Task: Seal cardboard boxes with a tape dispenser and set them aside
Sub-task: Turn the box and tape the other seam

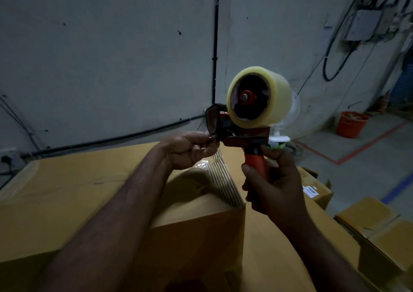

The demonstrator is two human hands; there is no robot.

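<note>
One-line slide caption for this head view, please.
The right hand holds a red tape dispenser by its handle above a cardboard box; the left hand pinches at the dispenser's front end.

An orange bucket (pixel 352 124) stands by the grey wall (pixel 111 57); a red floor line (pixel 368 145) passes just before it, an electrical box (pixel 366 24) mounted high above.

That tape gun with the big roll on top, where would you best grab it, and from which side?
By the orange handle under the tape dispenser, coming from below and behind, as the right hand does. The roll fills the top and the cutter end points left, where the left hand pinches.
</note>
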